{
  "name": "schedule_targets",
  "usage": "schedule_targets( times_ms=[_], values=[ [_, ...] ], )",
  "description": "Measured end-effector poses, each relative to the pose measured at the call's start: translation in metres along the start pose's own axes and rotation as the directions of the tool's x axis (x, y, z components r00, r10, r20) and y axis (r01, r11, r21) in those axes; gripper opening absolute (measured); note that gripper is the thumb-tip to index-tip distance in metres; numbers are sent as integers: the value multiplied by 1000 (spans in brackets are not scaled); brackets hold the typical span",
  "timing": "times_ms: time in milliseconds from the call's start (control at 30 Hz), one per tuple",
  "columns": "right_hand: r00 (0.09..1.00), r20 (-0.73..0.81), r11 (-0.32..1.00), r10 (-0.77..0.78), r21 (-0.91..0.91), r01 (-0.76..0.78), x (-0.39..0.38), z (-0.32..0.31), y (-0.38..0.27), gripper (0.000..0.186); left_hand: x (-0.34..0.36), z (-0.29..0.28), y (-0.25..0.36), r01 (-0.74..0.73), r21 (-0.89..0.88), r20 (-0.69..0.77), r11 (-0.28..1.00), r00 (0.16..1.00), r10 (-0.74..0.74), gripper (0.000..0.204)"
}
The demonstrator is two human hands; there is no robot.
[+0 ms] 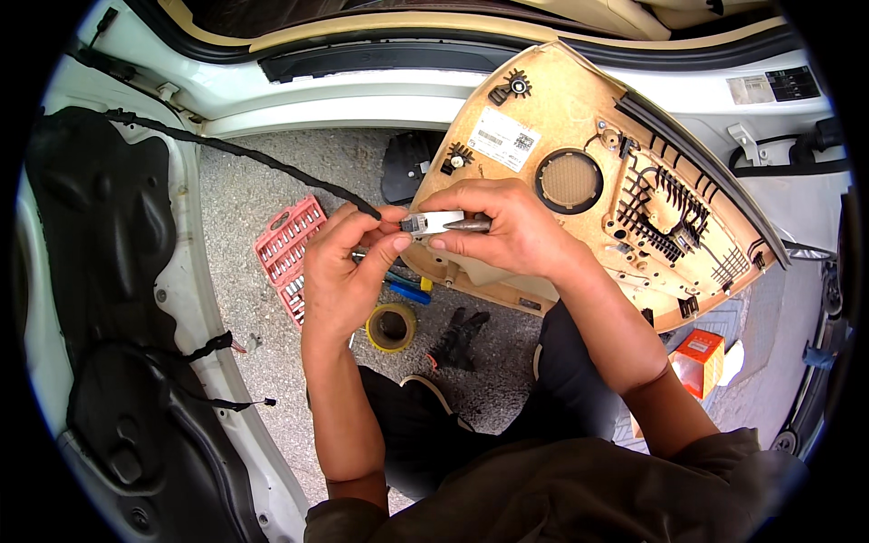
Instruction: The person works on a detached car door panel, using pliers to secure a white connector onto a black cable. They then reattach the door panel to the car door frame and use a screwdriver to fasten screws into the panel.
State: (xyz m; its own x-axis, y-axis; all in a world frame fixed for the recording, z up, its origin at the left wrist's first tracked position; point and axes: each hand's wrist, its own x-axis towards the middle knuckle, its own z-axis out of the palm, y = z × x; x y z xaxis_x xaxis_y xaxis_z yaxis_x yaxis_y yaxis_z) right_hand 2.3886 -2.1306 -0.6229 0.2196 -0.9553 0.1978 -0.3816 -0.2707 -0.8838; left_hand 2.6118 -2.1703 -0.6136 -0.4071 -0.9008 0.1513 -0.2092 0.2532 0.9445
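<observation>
In front of my knees both hands meet at a small white plastic connector (438,222). Its grey end sits at the tip of a black taped wiring harness (272,162), which runs in from the door on the left. My left hand (348,258) is closed, pinching the harness end between thumb and fingers. With thumb and forefinger, my right hand (511,226) grips the white connector from the other side. A dark, tapered metal piece (472,224) shows between those right fingers; its kind is unclear. Fingers hide part of the joint.
A tan door panel (507,190) lies back side up on the right. A red socket set (288,249), yellow tape roll (391,327), black glove (460,338) and blue-handled tool (409,291) lie on the ground. An orange box (699,362) is at right; the opened car door (109,271) stands left.
</observation>
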Motion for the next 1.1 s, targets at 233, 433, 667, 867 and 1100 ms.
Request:
schedule_targets(
  times_ms=[233,433,667,867,1100],
  values=[
    [995,-64,987,-82,-143,73,-2,2,0,35,1,-1,-4,5,-1,-16,1000,1000,-5,18],
    [994,-62,985,-85,-157,74,-5,4,-5,38,2,-3,-15,-39,17,-22,999,999,40,20],
    [994,-58,979,-97,-187,85,-6,2,-8,38,2,1,-6,-24,38,-18,999,1000,25,20],
    [993,-67,983,-92,-168,80,-7,2,-9,36,2,0,-7,-58,59,-5,997,998,59,19],
    [991,-94,983,-99,-163,83,-6,5,-3,35,3,1,-5,-97,126,-9,987,995,98,21]
  ],
)
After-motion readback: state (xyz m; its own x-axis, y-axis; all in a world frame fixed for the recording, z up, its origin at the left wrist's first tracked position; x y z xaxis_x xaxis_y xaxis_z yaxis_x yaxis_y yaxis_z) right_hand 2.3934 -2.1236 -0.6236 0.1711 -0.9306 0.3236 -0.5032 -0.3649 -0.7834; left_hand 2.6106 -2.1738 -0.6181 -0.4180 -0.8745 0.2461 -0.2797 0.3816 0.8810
